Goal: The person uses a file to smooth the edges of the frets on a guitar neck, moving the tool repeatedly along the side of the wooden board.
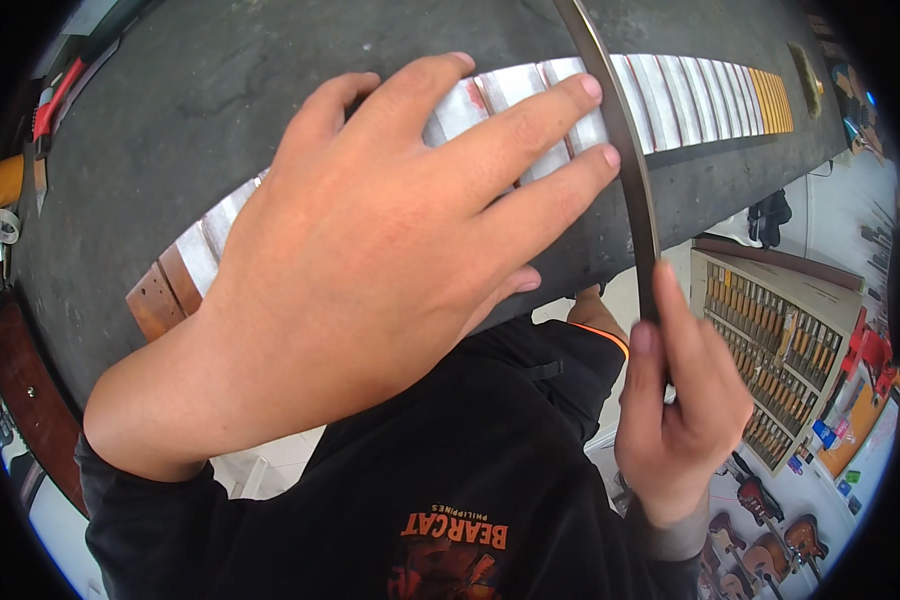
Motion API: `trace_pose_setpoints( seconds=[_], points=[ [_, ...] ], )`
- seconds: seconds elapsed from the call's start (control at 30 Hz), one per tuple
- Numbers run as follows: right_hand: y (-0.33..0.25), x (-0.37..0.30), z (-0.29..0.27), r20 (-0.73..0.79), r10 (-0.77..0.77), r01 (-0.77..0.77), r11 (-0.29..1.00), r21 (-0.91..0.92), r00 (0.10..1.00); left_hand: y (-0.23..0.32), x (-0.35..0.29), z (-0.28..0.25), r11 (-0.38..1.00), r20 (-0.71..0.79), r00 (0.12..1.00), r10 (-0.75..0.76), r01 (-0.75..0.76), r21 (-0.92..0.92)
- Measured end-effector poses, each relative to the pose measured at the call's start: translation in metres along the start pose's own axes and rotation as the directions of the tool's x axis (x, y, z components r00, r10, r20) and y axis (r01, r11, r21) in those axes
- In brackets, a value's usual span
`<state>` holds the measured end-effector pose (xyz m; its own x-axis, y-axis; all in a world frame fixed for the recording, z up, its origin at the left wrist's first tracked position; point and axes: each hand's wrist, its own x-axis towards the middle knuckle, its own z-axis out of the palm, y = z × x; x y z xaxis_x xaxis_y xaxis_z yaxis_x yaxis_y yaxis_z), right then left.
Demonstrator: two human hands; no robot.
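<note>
A guitar neck (690,100) lies across the dark work surface, its fretboard covered in silvery-white tape between the frets. Bare wood shows at both ends, brown on the left and golden on the right. My left hand (360,220) rests over the neck with fingers stretched out and spread, hiding much of its left half. In my right hand (685,400), a long narrow metal file (632,170) is gripped at its near end, thumb and fingers around it. The file crosses the taped fretboard just beyond my left fingertips, and its far end leaves the picture at the top.
At the left edge are a red cutter knife (45,120), a tape roll (3,226) and a glossy brown wooden piece (30,390). Below the bench on the right stands a rack (770,335) of wooden-handled tools. Several guitars (765,555) are at lower right.
</note>
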<state>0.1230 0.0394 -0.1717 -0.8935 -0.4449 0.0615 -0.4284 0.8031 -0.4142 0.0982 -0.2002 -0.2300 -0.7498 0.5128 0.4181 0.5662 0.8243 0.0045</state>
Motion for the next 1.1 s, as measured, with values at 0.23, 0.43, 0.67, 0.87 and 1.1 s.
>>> trace_pose_setpoints(
  seconds=[0.23,0.43,0.67,0.87,1.1],
  points=[
    [0.006,-0.021,-0.005,-0.111,0.025,-0.006,0.985,0.172,0.993,0.001,0.009,-0.022,0.990,0.232,0.972,-0.046,0.074,-0.116],
    [0.031,-0.097,-0.015,-0.061,0.033,-0.018,0.975,0.222,0.998,-0.005,0.002,-0.002,0.995,0.027,0.999,0.022,-0.019,-0.097],
    [0.047,-0.137,-0.010,-0.093,0.031,-0.012,0.979,0.204,0.995,-0.002,0.014,-0.024,0.998,0.219,0.974,0.055,-0.045,-0.052],
    [0.051,-0.137,-0.005,-0.070,0.005,0.013,0.970,0.244,0.998,0.019,0.019,-0.031,0.985,0.245,0.965,-0.088,0.121,-0.125],
    [0.052,-0.132,-0.001,-0.078,-0.031,0.051,0.961,0.273,0.996,0.012,0.015,-0.029,0.986,0.245,0.966,-0.081,0.114,-0.123]
  ],
)
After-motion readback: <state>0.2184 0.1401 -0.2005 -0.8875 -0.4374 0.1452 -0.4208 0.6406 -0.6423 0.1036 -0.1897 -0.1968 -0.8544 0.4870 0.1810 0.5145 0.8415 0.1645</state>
